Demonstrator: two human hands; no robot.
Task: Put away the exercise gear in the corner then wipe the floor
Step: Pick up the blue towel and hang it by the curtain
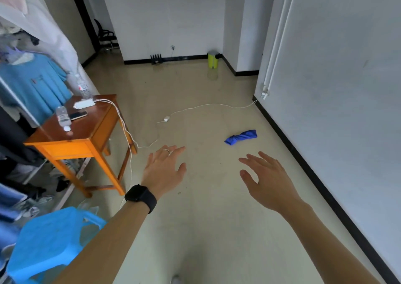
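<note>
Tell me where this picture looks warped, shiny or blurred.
Head view: the wide lens tilts the white pipes on the right wall; the glossy beige floor mirrors the yellow-green bin; the blue plastic stool at lower left is soft.

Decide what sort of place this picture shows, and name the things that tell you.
Probably a lived-in room of a home or dormitory: clothes hang at the left, a small wooden table holds water bottles and a phone, and a blue plastic stool stands nearby.
</note>
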